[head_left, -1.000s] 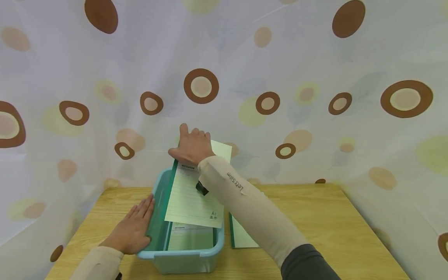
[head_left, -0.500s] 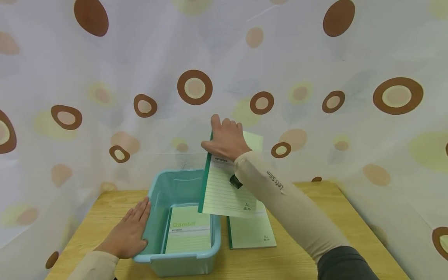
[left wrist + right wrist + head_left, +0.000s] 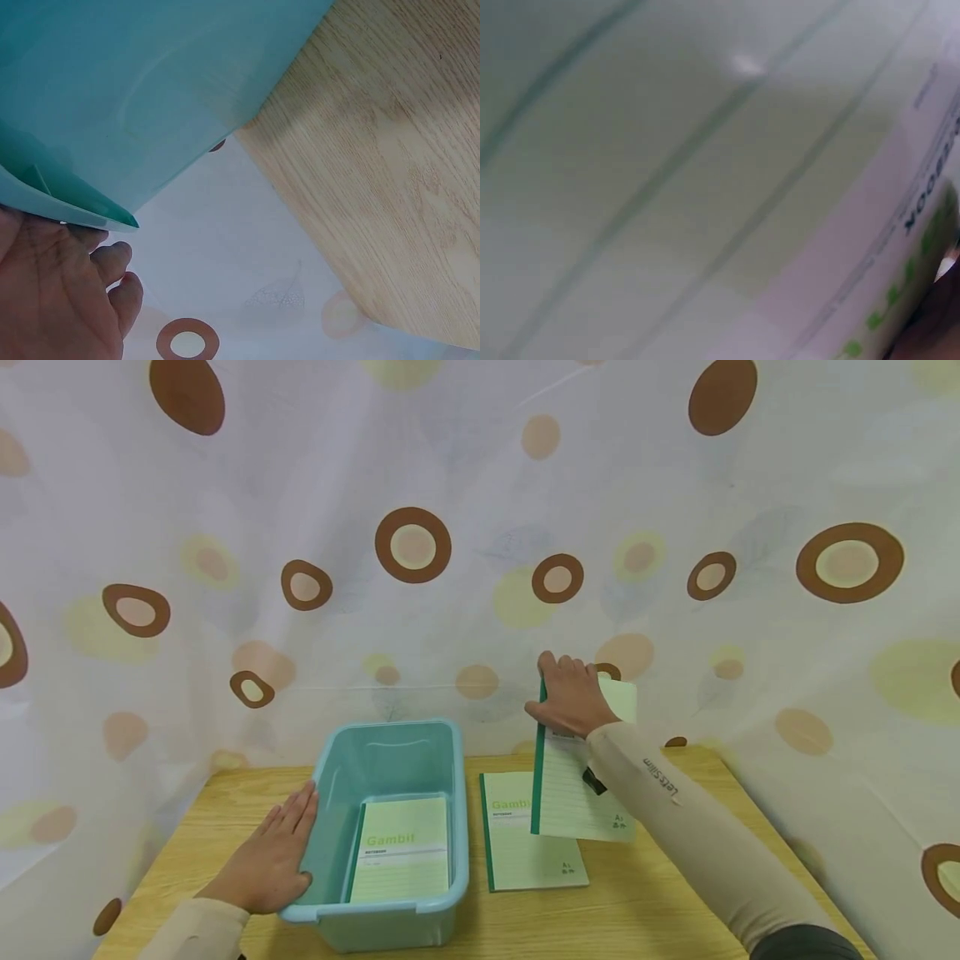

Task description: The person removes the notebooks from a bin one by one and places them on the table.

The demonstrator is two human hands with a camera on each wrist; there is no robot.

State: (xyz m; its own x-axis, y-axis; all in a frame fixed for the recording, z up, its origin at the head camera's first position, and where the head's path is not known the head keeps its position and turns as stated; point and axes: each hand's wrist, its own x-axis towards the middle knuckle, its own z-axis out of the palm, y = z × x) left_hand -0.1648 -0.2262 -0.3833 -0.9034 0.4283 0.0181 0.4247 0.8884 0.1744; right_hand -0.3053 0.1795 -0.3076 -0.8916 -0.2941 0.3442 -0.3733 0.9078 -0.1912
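Note:
In the head view my right hand [image 3: 573,697] grips a pale green notebook [image 3: 573,793] near its top, its dark green spine at the left. This notebook hangs tilted, partly in front of a second notebook [image 3: 517,852] that lies on the table. My left hand [image 3: 273,852] rests with straight fingers along the left rim of a light blue plastic bin [image 3: 390,927]. Another notebook [image 3: 401,868], marked Gambit, lies inside the bin. In the left wrist view the left hand [image 3: 64,292] touches the bin's rim from outside. The held notebook's cover [image 3: 705,172] fills the right wrist view, blurred.
The wooden table [image 3: 660,902] ends at a hanging sheet [image 3: 480,485] printed with brown and yellow circles. The bin stands left of the notebook on the table. The sheet also closes in both sides.
My right hand has carried the notebook up out of the bin and rightward, past the notebook on the table, then lower. The left hand stays on the bin's rim.

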